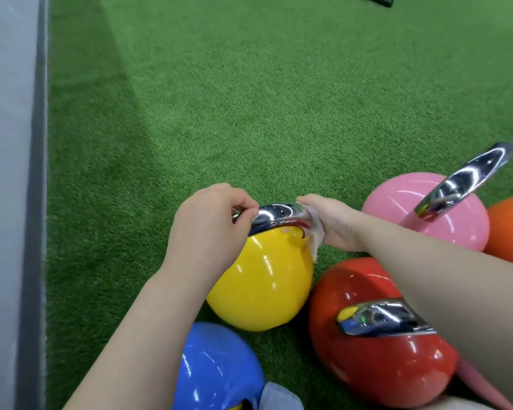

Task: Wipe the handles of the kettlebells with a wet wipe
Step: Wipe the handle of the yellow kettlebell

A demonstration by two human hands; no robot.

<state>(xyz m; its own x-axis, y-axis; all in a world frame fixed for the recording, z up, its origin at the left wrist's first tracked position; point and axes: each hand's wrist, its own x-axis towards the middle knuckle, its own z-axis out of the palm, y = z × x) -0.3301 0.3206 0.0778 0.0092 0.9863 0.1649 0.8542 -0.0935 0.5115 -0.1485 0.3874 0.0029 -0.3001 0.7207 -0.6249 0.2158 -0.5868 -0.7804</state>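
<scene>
Both your hands meet on the round yellow kettlebell's [261, 279] chrome handle [279, 216], which runs left to right: left hand [211, 229] pinching its left end, right hand [332, 223] pressing the white wet wipe [314, 232] round its right bend.

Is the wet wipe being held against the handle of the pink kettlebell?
No. The right hand presses the wet wipe against the chrome handle of the yellow kettlebell; the pink kettlebell stands untouched.

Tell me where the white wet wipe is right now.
In the head view, the white wet wipe sits just right of centre, held by the right hand against the right end of the yellow kettlebell's chrome handle, whose left end the left hand grips.
</scene>
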